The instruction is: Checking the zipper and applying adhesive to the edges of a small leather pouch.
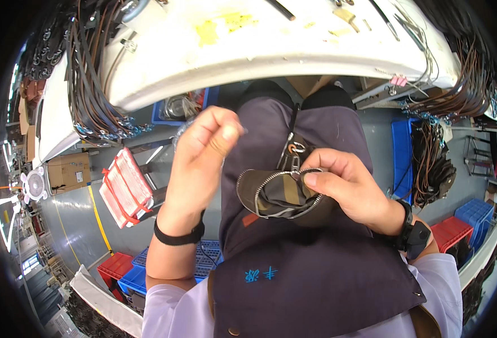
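Note:
A small dark olive pouch [248, 188] lies over my lap, its metal-toothed zipper undone so the striped lining shows. My right hand [344, 183] grips its rim near the zipper end, thumb on top. A metal snap hook [296, 149] on a dark strap sits at the pouch's upper edge, just beside those fingers. Raised to the left of the pouch and apart from it, my left hand [209, 138] is closed with thumb and fingers pressed together. What it pinches, if anything, is too small or blurred to make out.
A white worktable [282, 48] spans the front, with scraps and tools on it. Bundles of dark straps [88, 73] hang at its left and right ends. Blue crates [402, 160] stand on the floor. A red-tied stack of pale sheets [126, 188] is at left.

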Demonstrator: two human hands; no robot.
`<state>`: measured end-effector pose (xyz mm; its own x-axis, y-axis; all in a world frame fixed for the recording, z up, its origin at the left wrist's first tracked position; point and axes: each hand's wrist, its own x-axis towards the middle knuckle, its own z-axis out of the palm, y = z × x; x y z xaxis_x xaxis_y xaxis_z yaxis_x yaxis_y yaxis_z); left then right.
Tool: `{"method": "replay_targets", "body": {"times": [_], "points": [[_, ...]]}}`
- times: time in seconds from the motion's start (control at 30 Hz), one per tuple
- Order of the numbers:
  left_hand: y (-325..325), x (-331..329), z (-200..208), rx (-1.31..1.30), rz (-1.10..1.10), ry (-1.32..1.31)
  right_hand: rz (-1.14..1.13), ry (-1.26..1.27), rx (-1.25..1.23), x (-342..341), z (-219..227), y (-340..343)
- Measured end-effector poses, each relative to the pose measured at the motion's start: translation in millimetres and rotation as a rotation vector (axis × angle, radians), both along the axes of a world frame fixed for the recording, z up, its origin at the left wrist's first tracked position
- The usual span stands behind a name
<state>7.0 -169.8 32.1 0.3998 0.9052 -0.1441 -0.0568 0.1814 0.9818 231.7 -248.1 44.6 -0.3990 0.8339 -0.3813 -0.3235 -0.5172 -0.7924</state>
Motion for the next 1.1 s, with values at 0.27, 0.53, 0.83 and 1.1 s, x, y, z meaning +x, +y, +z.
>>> {"method": "replay_targets", "body": {"times": [0.27, 0.53, 0.83, 1.1], "points": [[107.7, -32.4, -22.5, 0.539, 0.426, 0.666, 0.001, -0.057, -0.005, -0.4, 1.7, 6.1], [126.3, -20.8, -43.9, 0.707, 0.53, 1.23, -0.053, -0.049, -0.018, 3.6, -3.5, 13.1], [95.2, -51.0, -35.9, 0.53, 0.615, 0.518, -0.082, -0.027, -0.022, 6.3, -6.3, 13.3], [-34.5, -4.3, 4.9, -0.043, -0.105, -0.038, -0.192, 0.041, 0.045, 13.6, -10.7, 9.9]]}}
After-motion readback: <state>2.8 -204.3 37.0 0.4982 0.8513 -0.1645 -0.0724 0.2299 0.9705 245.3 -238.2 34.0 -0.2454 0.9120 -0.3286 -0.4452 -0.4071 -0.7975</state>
